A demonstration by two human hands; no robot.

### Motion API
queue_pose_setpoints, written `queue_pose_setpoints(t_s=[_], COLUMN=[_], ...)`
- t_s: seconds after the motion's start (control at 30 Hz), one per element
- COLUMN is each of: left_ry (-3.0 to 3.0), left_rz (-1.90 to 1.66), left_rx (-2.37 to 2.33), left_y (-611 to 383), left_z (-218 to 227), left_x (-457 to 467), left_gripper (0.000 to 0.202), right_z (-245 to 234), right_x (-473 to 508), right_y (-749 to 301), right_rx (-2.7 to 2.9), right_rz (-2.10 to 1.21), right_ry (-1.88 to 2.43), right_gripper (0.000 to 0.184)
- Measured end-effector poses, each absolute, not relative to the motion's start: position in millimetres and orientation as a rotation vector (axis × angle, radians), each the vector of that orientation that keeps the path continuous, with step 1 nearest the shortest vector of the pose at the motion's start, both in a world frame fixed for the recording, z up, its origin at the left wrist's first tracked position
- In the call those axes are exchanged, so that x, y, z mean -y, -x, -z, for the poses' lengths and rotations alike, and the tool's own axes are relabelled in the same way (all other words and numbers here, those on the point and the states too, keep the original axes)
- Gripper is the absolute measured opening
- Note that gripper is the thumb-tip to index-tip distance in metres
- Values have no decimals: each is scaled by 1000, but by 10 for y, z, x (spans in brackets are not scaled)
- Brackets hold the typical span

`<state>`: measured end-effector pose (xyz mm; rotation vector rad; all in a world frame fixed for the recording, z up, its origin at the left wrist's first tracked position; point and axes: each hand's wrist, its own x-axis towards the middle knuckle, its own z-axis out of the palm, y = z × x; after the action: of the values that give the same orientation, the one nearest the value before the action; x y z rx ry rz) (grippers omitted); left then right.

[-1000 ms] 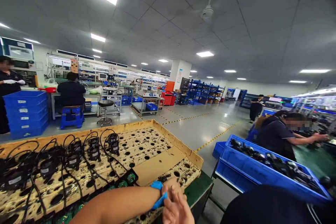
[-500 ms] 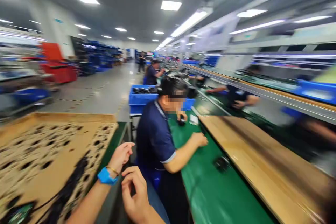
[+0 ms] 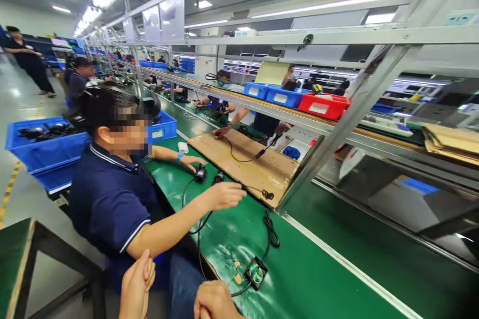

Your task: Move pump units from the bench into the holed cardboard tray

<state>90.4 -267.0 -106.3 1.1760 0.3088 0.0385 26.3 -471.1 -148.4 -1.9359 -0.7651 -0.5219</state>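
At the bottom of the view, my left hand [image 3: 137, 281] is raised in front of a seated co-worker, fingers curled in and thumb side up. No object shows in it. My right hand [image 3: 216, 300] is closed in a loose fist at the bottom edge, also without a visible object. Nearest to it on the green bench mat [image 3: 307, 269] lies an open black box with a green circuit board [image 3: 256, 273], joined to black cables. A bundled black cable [image 3: 272, 229] lies farther up. Neither hand touches these things.
The co-worker [image 3: 108, 199] reaches over the mat by black cylindrical parts [image 3: 201, 174]. Beyond lies a cardboard sheet [image 3: 239, 147] with cables. Blue crates [image 3: 48, 147] stand left, a green-topped table [image 3: 15, 254] lower left. A metal post [image 3: 337, 139] slants up past red and blue bins [image 3: 324, 105].
My view has swung right, from the aisle and cardboard tray to the bench. My hands have moved apart and lower in view; my left index finger, stretched out before, is now curled.
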Motion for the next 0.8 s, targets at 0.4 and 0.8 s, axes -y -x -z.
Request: queue_pose_setpoints(t_s=[0.4,0.8], left_ry=[-1321,-1843], left_rz=[56,50], left_rx=[-393,-407], left_y=[-817,-1095], left_z=[1596,2156], left_x=[3089,2981], left_gripper=[65,83], right_z=[1146,1142], right_x=[6388,6278], right_y=[-51,-558], right_rx=[-305,297], right_rz=[240,16], right_ry=[2780,2578], right_gripper=[34,22])
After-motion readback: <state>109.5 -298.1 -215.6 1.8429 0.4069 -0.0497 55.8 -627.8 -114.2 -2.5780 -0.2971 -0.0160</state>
